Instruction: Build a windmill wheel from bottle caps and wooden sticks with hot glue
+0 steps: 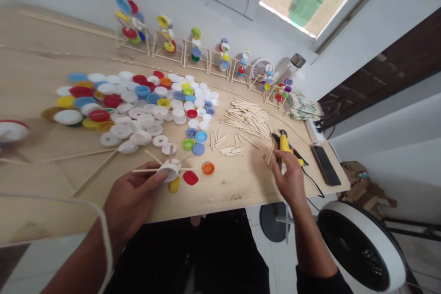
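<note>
My left hand [132, 197] pinches a white bottle cap [169, 171] with several thin wooden sticks standing out from its rim. Just beside it on the table lie a red cap [190, 177], a yellow cap [174, 185] and an orange cap [208, 168]. On the right, my right hand [290, 179] is closed, with a short wooden stick [271, 154] at its fingertips. A yellow glue gun [284, 142] lies right behind that hand, which partly hides it. Short cut sticks [231, 150] rest between the two hands.
Loose bottle caps [144, 112] spread across the left and middle. Behind the cut sticks is a heap of longer sticks [248, 117]. Stick frames bearing cap wheels [196, 50] line the wall. A phone [325, 165] lies at the right edge; a floor fan [361, 248] stands below.
</note>
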`<action>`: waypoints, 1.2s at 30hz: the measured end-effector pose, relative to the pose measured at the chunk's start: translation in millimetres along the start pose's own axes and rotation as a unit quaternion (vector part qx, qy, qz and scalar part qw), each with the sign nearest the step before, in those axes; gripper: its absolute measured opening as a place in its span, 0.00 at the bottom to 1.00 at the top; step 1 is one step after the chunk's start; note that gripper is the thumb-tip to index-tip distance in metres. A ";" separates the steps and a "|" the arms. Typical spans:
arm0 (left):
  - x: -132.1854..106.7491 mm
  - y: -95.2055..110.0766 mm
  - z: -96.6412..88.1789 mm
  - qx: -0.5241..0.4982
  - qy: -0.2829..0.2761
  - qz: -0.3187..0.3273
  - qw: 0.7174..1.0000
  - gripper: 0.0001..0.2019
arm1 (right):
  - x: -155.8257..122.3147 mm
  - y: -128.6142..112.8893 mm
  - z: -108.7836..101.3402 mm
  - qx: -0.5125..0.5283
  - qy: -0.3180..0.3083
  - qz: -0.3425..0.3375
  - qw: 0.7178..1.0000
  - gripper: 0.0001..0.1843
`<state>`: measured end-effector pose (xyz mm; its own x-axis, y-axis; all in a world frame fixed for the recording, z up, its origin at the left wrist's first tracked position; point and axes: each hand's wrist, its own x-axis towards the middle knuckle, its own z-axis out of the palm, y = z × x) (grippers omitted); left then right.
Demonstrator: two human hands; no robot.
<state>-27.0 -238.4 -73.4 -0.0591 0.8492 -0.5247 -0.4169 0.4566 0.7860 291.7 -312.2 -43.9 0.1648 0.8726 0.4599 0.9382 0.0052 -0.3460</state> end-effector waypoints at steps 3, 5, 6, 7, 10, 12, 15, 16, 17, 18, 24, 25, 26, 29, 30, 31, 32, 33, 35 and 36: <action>3.3 -3.2 -2.0 0.000 0.008 0.017 1.000 0.21 | -5.9 45.0 -16.9 -0.116 0.002 0.020 0.993 0.17; 4.5 -4.7 -3.1 0.011 0.007 0.025 1.000 0.21 | -9.6 68.4 -21.0 -0.174 -0.016 0.024 0.984 0.19; 4.9 -5.1 -3.4 0.017 0.002 0.024 1.000 0.20 | -10.7 77.3 -21.1 -0.196 -0.027 0.021 0.980 0.20; 5.1 -5.3 -3.5 0.021 -0.005 0.023 1.000 0.19 | -10.9 84.3 -20.1 -0.214 -0.039 0.016 0.976 0.21; 5.2 -5.5 -2.0 0.020 -0.012 0.025 0.999 0.17 | -7.7 97.4 -13.8 -0.248 -0.069 0.001 0.966 0.23; 4.8 -5.8 -0.1 0.008 -0.005 0.024 1.000 0.17 | -3.6 102.4 -8.8 -0.261 -0.084 -0.001 0.962 0.24; 3.7 -6.3 2.0 -0.014 0.003 0.021 1.000 0.19 | 2.7 109.2 -3.3 -0.265 -0.095 -0.008 0.959 0.24; 3.4 -6.5 2.3 -0.018 0.003 0.023 1.000 0.19 | 4.6 111.7 -2.3 -0.260 -0.096 -0.011 0.961 0.23; 3.0 -6.6 2.5 -0.020 0.005 0.027 0.999 0.19 | 6.2 114.3 -1.9 -0.248 -0.097 -0.012 0.964 0.23; 2.7 -6.7 2.5 -0.019 0.006 0.031 0.999 0.19 | 7.5 117.0 -2.0 -0.225 -0.098 -0.008 0.970 0.22; 0.8 -4.8 3.7 -0.003 -0.013 0.049 0.999 0.17 | 12.5 121.9 -9.3 0.051 -0.064 0.124 0.989 0.19; 0.5 -4.5 4.1 -0.002 -0.016 0.052 0.999 0.16 | 14.0 118.0 -10.4 0.101 -0.045 0.156 0.982 0.19; 0.2 -4.3 4.5 0.000 -0.017 0.056 0.998 0.16 | 15.9 112.1 -11.2 0.154 -0.022 0.188 0.970 0.19; -0.6 -5.6 5.4 0.004 -0.011 0.070 0.997 0.15 | 21.3 81.5 -11.4 0.302 0.036 0.249 0.920 0.18; -1.1 -6.4 5.6 0.004 -0.006 0.075 0.997 0.16 | 22.0 67.5 -10.8 0.329 0.036 0.253 0.909 0.18; -1.7 -7.3 5.8 0.004 -0.002 0.078 0.997 0.16 | 21.6 52.1 -9.9 0.347 0.030 0.255 0.902 0.18; -2.5 -8.2 6.0 0.003 0.002 0.081 0.997 0.17 | 20.0 35.6 -8.9 0.357 0.012 0.257 0.898 0.18; -3.5 -9.0 6.2 0.001 0.005 0.083 0.996 0.18 | 17.2 18.5 -7.6 0.360 -0.015 0.259 0.896 0.19; -5.9 -10.3 6.4 0.006 0.011 0.089 0.996 0.19 | 9.1 -15.1 -4.5 0.343 -0.087 0.259 0.899 0.18; -7.0 -11.0 6.2 0.012 0.014 0.091 0.996 0.19 | 4.3 -30.6 -2.6 0.335 -0.120 0.253 0.900 0.18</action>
<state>-16.3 -247.6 -76.3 -0.1565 0.9112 -0.3810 -0.3761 0.3017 0.8761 264.6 -309.8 -29.2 0.3732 0.9261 -0.0562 0.3544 -0.1983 -0.9138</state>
